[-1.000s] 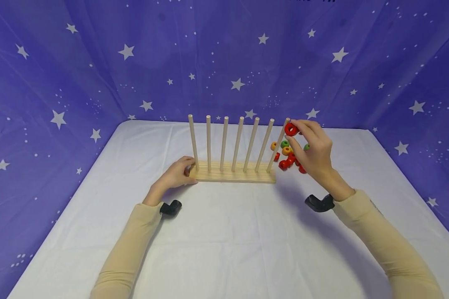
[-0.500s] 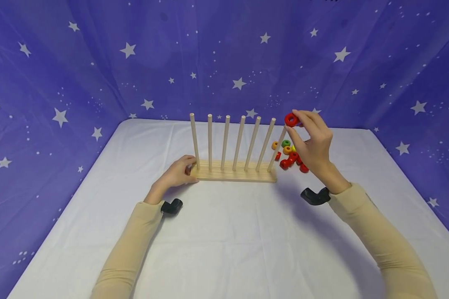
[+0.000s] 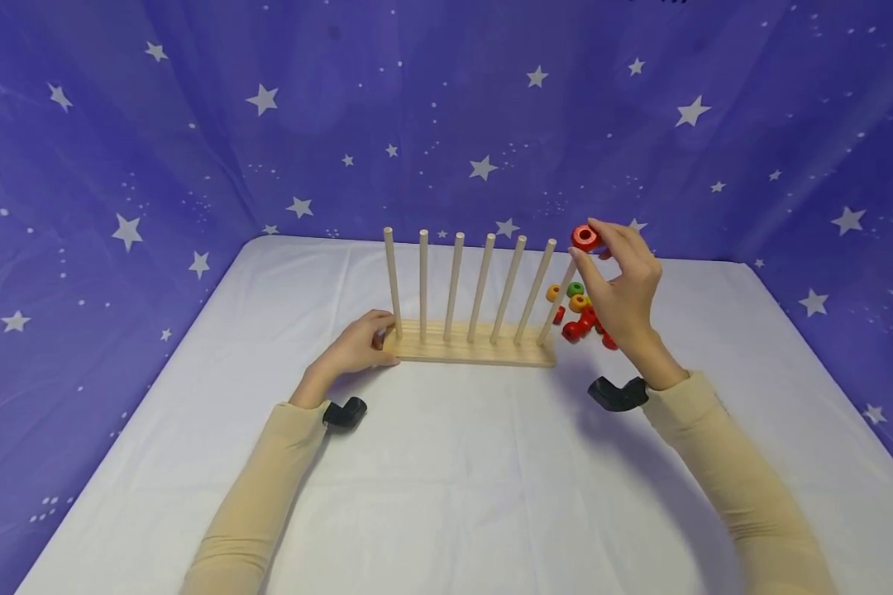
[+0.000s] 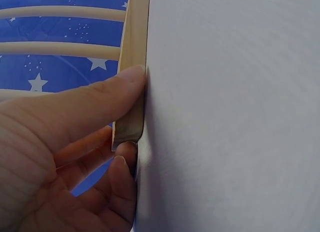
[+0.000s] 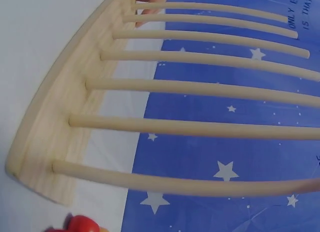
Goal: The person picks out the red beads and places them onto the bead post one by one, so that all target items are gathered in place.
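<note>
A wooden peg stand (image 3: 476, 354) with a row of upright pegs stands on the table. My left hand (image 3: 357, 343) grips its left end, thumb on the front edge of the base, as the left wrist view shows. At the top of the rightmost peg (image 3: 558, 310), my right hand (image 3: 625, 285) pinches a red bead (image 3: 585, 238) between thumb and fingers. Its hole faces up and toward me; I cannot tell whether the peg tip enters it. Another bit of red (image 3: 605, 254) shows under the fingers, mostly hidden. The right wrist view misses the held bead.
Loose beads lie right of the stand: several red ones (image 3: 571, 331), orange ones (image 3: 554, 293) and a green one (image 3: 575, 288), partly behind my right hand. A white cloth (image 3: 446, 463) covers the table. A purple starry curtain (image 3: 432, 107) hangs behind.
My right hand has risen slightly with the red bead, from beside the rightmost peg's upper end to over its top, and the bead has tilted. The left hand keeps its grip.
</note>
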Motion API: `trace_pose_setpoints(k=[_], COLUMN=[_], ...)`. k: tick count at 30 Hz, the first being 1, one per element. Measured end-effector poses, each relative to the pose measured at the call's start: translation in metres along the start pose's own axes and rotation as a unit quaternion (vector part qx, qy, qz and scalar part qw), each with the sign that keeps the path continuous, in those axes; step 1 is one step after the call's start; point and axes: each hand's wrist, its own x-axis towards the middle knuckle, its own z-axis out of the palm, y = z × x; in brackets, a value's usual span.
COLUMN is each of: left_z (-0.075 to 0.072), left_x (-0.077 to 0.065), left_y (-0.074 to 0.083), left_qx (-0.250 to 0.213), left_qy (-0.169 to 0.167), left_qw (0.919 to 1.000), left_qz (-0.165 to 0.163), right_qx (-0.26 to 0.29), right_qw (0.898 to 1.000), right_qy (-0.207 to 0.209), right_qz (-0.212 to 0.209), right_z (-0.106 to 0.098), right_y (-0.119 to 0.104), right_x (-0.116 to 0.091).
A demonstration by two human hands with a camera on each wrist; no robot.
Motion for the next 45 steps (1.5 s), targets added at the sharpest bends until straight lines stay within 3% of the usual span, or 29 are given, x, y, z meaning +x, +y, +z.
trace_pose_setpoints(k=[10,20,36,45], left_z=[-0.001,0.003,0.009,0.004], left_x=[-0.003,0.002,-0.002,-0.005], left_y=[0.000,-0.002,0.002,-0.004], left_qx=[-0.007,-0.008,-0.020,-0.028], left_qy=[0.002,0.004,0.021,0.027], left_qw=[0.9999,1.0000,0.9996,0.9992], left_qz=[-0.008,-0.003,-0.001,0.004], right_qx=[0.043,0.053,0.045,0.038], right_qw=[0.997,0.993,0.993,0.986], right_qy=[0.034,0.035,-0.017,-0.086], right_qz=[0.057,0.101,0.105,0.140], right_z=[0.008,0.006,-0.001,-0.003], right_y=[-0.001,-0.004,0.002,0.003], right_x=[-0.007,-0.012,-0.024,-0.024])
